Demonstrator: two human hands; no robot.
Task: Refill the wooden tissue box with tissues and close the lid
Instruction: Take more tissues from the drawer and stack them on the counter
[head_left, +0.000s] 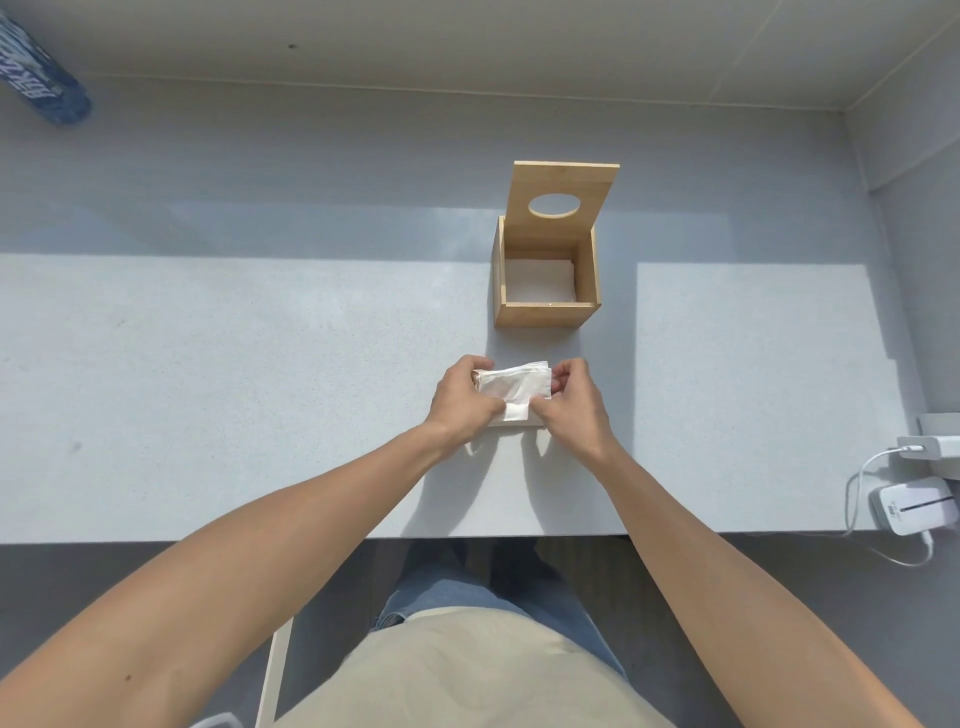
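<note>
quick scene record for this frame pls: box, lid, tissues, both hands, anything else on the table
box: wooden tissue box on the table, beyond the hands, something white at its bottom
lid: lid swung up and open, round hole in it
tissues: tissue pack in clear wrap, near the table's front edge
left hand: left hand grips the pack's left end
right hand: right hand pinches the pack's right end
other: white charger with cable at right edge; blue bottle far left
task state: pack not yet in box
</note>
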